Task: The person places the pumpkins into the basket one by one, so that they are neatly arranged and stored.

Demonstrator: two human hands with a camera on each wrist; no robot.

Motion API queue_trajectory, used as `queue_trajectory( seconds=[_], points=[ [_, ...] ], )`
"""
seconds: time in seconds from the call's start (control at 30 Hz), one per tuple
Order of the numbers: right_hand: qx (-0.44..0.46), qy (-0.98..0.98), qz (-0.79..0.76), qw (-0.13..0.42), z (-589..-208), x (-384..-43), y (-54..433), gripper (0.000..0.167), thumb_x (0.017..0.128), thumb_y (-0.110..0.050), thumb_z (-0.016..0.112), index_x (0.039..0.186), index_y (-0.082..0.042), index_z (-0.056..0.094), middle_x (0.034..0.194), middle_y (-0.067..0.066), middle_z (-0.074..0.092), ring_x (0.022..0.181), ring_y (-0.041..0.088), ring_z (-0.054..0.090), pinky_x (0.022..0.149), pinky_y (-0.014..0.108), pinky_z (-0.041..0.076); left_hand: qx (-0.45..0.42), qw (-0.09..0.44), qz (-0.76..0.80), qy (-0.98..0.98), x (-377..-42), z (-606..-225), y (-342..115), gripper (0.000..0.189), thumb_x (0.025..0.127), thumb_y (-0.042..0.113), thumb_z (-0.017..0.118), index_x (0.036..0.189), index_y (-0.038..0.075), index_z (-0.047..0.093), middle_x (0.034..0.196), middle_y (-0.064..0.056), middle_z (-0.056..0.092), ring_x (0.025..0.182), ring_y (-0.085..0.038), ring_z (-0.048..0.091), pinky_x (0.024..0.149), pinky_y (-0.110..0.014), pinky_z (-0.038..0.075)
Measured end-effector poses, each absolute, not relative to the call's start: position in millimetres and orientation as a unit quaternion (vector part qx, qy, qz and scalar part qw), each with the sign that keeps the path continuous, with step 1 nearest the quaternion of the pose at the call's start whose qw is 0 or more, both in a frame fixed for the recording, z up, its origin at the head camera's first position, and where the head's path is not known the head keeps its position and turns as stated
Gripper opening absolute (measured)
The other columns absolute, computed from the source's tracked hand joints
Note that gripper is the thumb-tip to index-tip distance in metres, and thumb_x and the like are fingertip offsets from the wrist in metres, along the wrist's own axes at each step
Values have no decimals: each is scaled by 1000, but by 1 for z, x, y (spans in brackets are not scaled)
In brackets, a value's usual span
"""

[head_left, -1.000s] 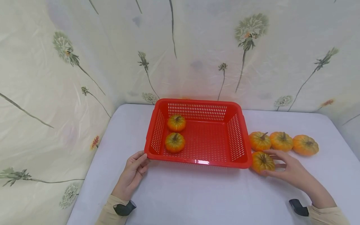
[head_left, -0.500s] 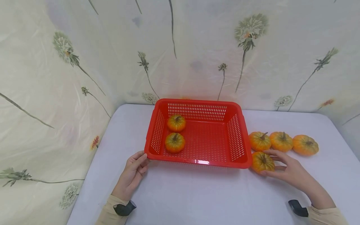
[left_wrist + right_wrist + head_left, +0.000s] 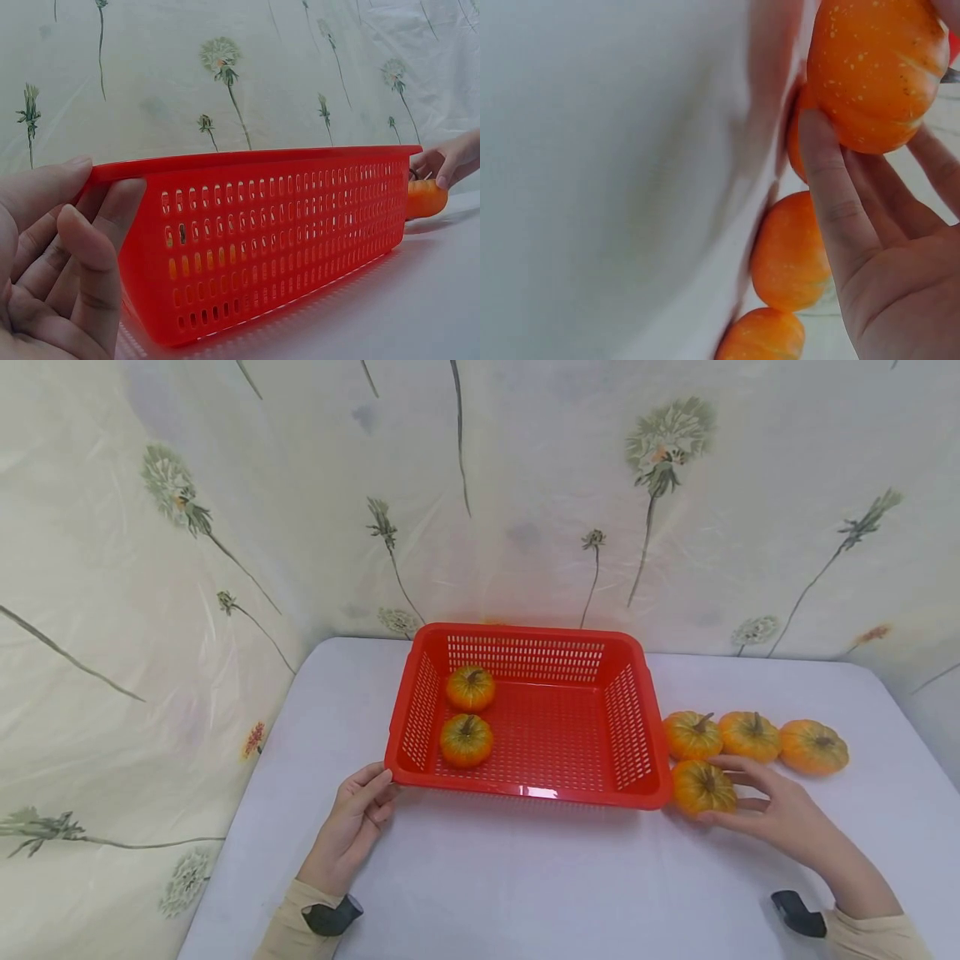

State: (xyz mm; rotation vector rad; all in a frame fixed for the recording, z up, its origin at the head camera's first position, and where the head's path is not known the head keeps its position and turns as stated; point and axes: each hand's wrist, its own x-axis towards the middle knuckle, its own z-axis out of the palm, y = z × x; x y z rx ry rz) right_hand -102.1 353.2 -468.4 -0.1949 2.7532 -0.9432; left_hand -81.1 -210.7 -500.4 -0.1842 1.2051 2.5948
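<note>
My left hand (image 3: pixel 352 818) pinches the front left corner of a red plastic basket (image 3: pixel 465 784); in the left wrist view, its thumb lies on the rim (image 3: pixel 247 156) with fingers beneath. Inside the basket sit two small orange pumpkins, one behind (image 3: pixel 470 688) and one in front (image 3: pixel 466 742), both on the left. Beyond the basket's right side, my right hand (image 3: pixel 787 818) grips another pumpkin (image 3: pixel 701 787) between thumb and fingers. The right wrist view shows that pumpkin (image 3: pixel 877 75) from below, raised off the table, its top partly out of frame.
Three more pumpkins stand in a row right of the basket: the nearest (image 3: pixel 693 737), a middle one (image 3: pixel 750 737) and an outer one (image 3: pixel 815 747). All is on a white table (image 3: pixel 525 885) against a flower-printed curtain (image 3: pixel 517 502).
The pumpkin in my right hand has risen slightly and shifted a little to the right, along with the hand. My left hand and the basket have stayed put.
</note>
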Motion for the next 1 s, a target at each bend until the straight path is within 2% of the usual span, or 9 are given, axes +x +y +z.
queue_trajectory(
  seconds=[0.1, 0.2, 0.53, 0.57, 0.63, 0.73, 0.83, 0.93, 1.0],
  points=[
    [-66, 939, -321, 102, -466, -102, 357, 81, 84, -42, 85, 149, -11, 49, 146, 19, 55, 116, 3, 54, 80, 23, 61, -63, 138, 897, 415, -81, -500, -210, 24, 107, 8, 53, 111, 18, 75, 107, 5, 76, 83, -5, 63, 55, -12, 38],
    [-68, 940, -323, 89, -463, -103, 361, 80, 83, -39, 87, 149, -11, 50, 146, 21, 55, 105, -17, 44, 78, 14, 56, -62, 139, 898, 414, -81, -500, -210, 24, 108, 8, 53, 111, 18, 75, 107, 5, 76, 83, -5, 63, 55, -12, 38],
    [-67, 942, -322, 65, -447, -106, 366, 82, 83, -31, 88, 149, -6, 48, 146, 25, 51, 103, -23, 37, 75, 8, 51, -57, 133, 896, 420, -80, -502, -210, 26, 108, 8, 51, 111, 19, 75, 106, 5, 77, 83, -4, 64, 54, -11, 38],
    [-68, 942, -322, 65, -445, -106, 366, 82, 83, -31, 88, 150, -5, 48, 147, 25, 51, 104, -22, 37, 75, 7, 50, -57, 134, 896, 419, -80, -501, -210, 26, 108, 8, 51, 111, 19, 75, 106, 5, 77, 83, -4, 64, 54, -11, 38],
    [-64, 944, -318, 65, -442, -107, 366, 83, 83, -32, 88, 150, -6, 47, 148, 26, 50, 108, -10, 46, 75, 7, 50, -56, 135, 897, 416, -80, -501, -210, 25, 108, 8, 51, 111, 18, 75, 106, 5, 77, 83, -4, 64, 55, -11, 38],
    [-62, 946, -311, 67, -437, -109, 366, 84, 83, -33, 88, 151, -6, 47, 148, 27, 49, 116, 18, 53, 74, 7, 49, -57, 137, 899, 412, -80, -500, -210, 25, 108, 9, 51, 112, 17, 74, 106, 5, 77, 83, -4, 64, 55, -12, 38],
    [-62, 947, -308, 65, -432, -112, 366, 84, 83, -33, 88, 151, -4, 46, 149, 29, 47, 118, 42, 50, 74, 6, 48, -60, 137, 899, 411, -80, -499, -210, 24, 108, 9, 52, 112, 17, 74, 106, 4, 77, 83, -4, 63, 55, -12, 38],
    [-66, 948, -307, 60, -425, -115, 366, 85, 83, -32, 88, 151, -4, 45, 151, 30, 45, 121, 49, 49, 73, 5, 47, -63, 137, 898, 412, -80, -499, -209, 25, 108, 9, 52, 112, 17, 74, 107, 4, 77, 83, -4, 63, 55, -12, 38],
    [-69, 947, -307, 58, -422, -116, 365, 85, 83, -32, 88, 151, -6, 45, 151, 29, 44, 122, 46, 48, 73, 2, 46, -64, 137, 898, 414, -79, -499, -209, 25, 108, 9, 51, 112, 17, 74, 107, 5, 76, 83, -4, 62, 55, -12, 38]
  ],
)
